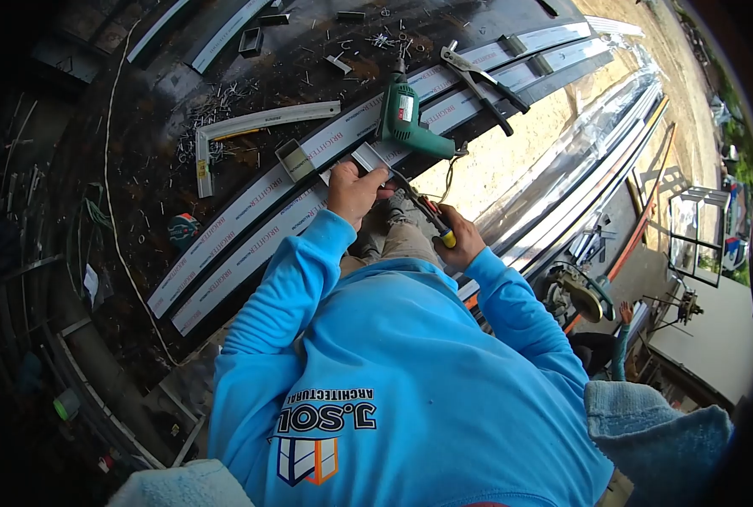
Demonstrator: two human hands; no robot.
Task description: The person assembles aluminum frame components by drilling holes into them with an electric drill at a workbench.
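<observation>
My left hand pinches a short silver metal channel piece over the edge of the dark workbench. In my right hand is a hand tool with a black, red and yellow handle; its dark front end points at the channel piece, close to my left fingers. I cannot tell the tool's exact kind. Just beyond my hands, a green corded power drill lies across the film-covered metal profiles. A short hollow offcut stands beside my left hand.
A silver tool with long black handles lies right of the drill. An angle square and scattered rivets or screws are on the bench. Long wrapped profiles run along the right, near a cutting saw and another person's hand.
</observation>
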